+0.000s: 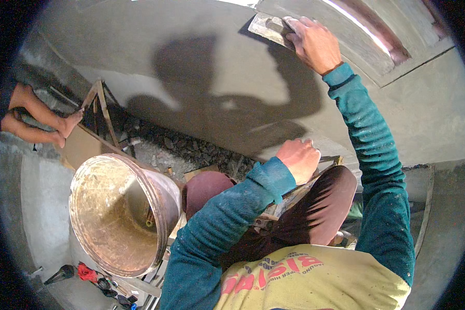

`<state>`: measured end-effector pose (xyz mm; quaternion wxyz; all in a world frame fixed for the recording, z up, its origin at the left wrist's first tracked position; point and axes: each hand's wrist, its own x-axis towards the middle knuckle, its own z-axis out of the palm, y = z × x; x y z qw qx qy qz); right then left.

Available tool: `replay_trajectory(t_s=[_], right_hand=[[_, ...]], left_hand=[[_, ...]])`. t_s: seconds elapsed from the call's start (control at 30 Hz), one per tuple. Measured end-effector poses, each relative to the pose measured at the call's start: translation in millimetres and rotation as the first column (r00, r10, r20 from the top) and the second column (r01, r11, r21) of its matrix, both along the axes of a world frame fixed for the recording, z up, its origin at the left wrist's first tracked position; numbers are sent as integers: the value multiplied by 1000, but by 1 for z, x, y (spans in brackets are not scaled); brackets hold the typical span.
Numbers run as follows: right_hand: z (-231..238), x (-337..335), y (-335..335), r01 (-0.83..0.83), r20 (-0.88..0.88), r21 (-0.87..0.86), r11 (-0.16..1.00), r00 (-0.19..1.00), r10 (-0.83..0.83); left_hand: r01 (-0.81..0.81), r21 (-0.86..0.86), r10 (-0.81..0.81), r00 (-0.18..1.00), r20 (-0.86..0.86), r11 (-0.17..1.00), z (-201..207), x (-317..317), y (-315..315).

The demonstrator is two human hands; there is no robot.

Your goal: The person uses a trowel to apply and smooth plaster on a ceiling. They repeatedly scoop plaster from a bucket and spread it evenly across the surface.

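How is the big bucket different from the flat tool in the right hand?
The bucket is round and deep; the flat tool is thin.
The bucket is much bigger than the flat tool.
No hand touches the bucket, but the right hand grips the flat tool.
Both look smeared and dirty.

Wearing yellow shirt (361, 279) with red and dark print (323, 252); wrinkled, pale-specked teal sleeves (374, 144), snug cuffs (340, 76); maroon trousers (318, 209).

PLACE: building site, unfinished room | LANDMARK: large stained bucket (95, 201) | BEYOND AND RIGHT OF BUCKET: bare grey unpainted wall (429, 119), smeared flat trowel (267, 28) up against it | JUST BEYOND BUCKET: loose rubble (191, 150) along that wall's foot, rough timber frame (107, 113) | LEFT OF BUCKET: more bare cement surface (42, 191)
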<state>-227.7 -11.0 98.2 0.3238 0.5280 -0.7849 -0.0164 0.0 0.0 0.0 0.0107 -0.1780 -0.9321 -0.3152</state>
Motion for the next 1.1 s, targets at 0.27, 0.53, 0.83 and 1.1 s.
replay_trajectory(t_s=[0.27,0.53,0.83,1.1], right_hand=[[5,-5,55,226,210,87,970,948,-240],[5,-1,58,5,115,-6,1000,993,-4],[12,5,10,-11,115,-15,1000,993,12],[7,-4,8,-3,62,-2,1000,998,3]], left_hand=[[-7,-37,8,999,48,999,1,-1,-7],[15,-31,-13,998,69,999,-2,-4,4],[0,-17,0,1000,17,1000,1,0,3],[-15,2,15,1000,-27,1000,-3,1,4]])
